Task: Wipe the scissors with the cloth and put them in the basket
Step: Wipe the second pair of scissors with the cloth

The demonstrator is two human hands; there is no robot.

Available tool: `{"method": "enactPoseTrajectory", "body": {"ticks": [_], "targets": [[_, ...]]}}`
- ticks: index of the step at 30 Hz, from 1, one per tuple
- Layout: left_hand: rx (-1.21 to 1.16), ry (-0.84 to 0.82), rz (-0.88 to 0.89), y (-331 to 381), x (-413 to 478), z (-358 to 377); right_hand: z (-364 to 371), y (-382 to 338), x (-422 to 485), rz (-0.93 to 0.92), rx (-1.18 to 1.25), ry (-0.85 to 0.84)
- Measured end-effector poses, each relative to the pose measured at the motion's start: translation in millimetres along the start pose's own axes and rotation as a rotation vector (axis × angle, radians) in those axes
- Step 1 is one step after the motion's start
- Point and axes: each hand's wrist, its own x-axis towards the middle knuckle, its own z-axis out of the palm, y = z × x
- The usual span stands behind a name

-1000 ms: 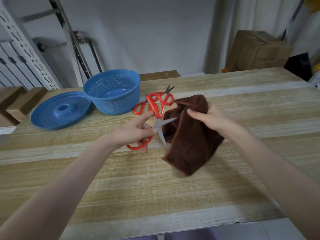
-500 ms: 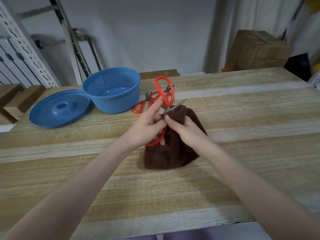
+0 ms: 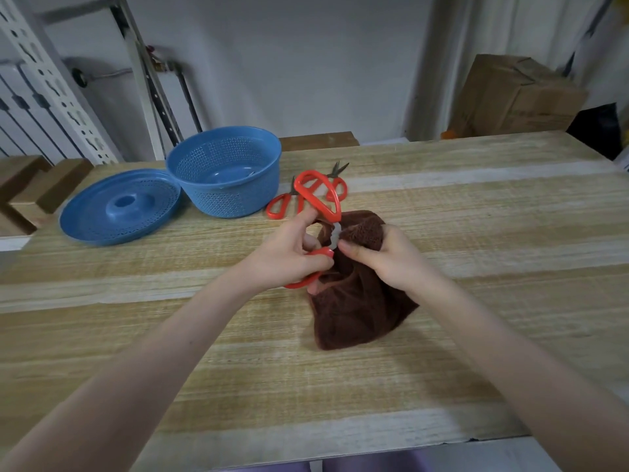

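Left hand [image 3: 289, 257] grips red scissors [image 3: 311, 201] by handles, fingers curled tight. Right hand [image 3: 384, 260] pinches brown cloth [image 3: 357, 318] around blades. Both sit near blue basket [image 3: 224, 172], right and front. Spare scissors [image 3: 290, 199] lie just right of basket. Blue lid [image 3: 119, 206] lies just left of basket.

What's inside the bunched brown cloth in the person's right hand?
The blades of the red-handled scissors run into the brown cloth; only their pale base shows. The blade tips are covered.

Head-worn camera looks forward and down, close over the table [image 3: 476, 206].
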Motion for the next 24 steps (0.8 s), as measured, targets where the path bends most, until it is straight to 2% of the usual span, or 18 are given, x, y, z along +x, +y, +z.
{"method": "enactPoseTrajectory", "body": {"ticks": [3, 5, 7, 10, 12, 14, 18, 24], "targets": [[0.035, 0.07, 0.01, 0, 0, 3, -5, 3, 1, 0.006, -0.048, 0.007], [0.141, 0.177, 0.017, -1, -1, 4, -12, 3, 2, 0.045, -0.022, 0.009], [0.302, 0.338, 0.055, -2, -1, 1, -19, 2, 2, 0.061, -0.024, -0.003], [0.637, 0.515, 0.262, -1, -3, -1, -23, 1, 2, 0.047, -0.085, -0.046], [0.867, 0.513, 0.358, 2, -2, 1, -22, -2, 4, -0.002, -0.145, -0.036], [1.018, 0.45, 0.365, 5, 1, 3, -20, -4, 4, -0.055, -0.173, -0.021], [1.228, 0.346, 0.291, 6, 4, 5, -18, -3, 2, -0.067, -0.195, -0.002], [1.372, 0.422, 0.26, 10, 11, 11, -15, -1, 1, -0.019, -0.15, 0.042]]}}
